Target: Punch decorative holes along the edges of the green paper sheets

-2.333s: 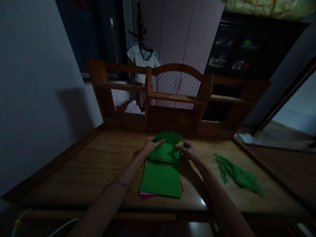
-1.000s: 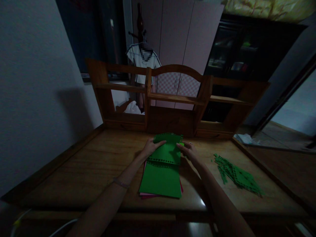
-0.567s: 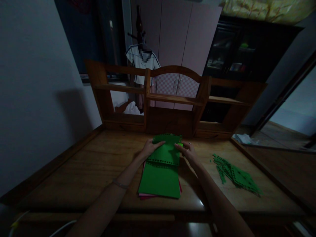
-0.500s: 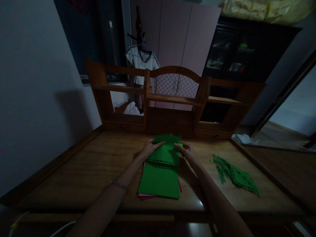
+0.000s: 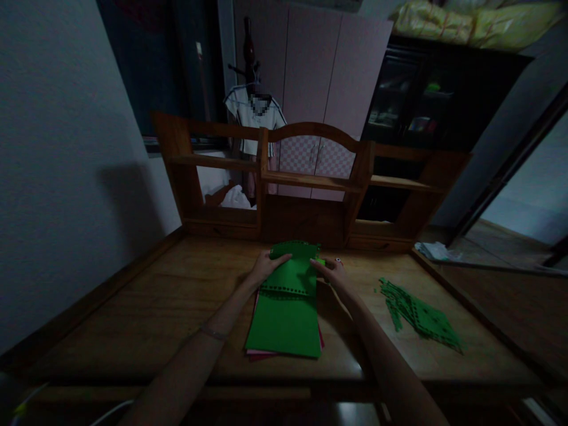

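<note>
A green paper sheet (image 5: 295, 273) with a row of small punched holes along its near edge is held tilted up over the desk. My left hand (image 5: 267, 266) grips its left side, thumb on top and fingers hidden behind. At the right edge my right hand (image 5: 332, 273) is closed, its thumb on the sheet. A bright green piece (image 5: 320, 262) shows by the right thumb; I cannot tell what it is. Below the raised sheet lies a stack of green paper (image 5: 284, 328), with pink and red sheets showing at its edges.
To the right, cut green paper strips and hole-punched pieces (image 5: 428, 319) lie in a loose pile on the wooden desk (image 5: 177, 290). A wooden shelf unit (image 5: 306, 183) stands along the back edge. A wall (image 5: 110, 236) borders the left side.
The view has shifted slightly. Both hands keep the same hold on the green sheet, and the stack and strips have not moved.
</note>
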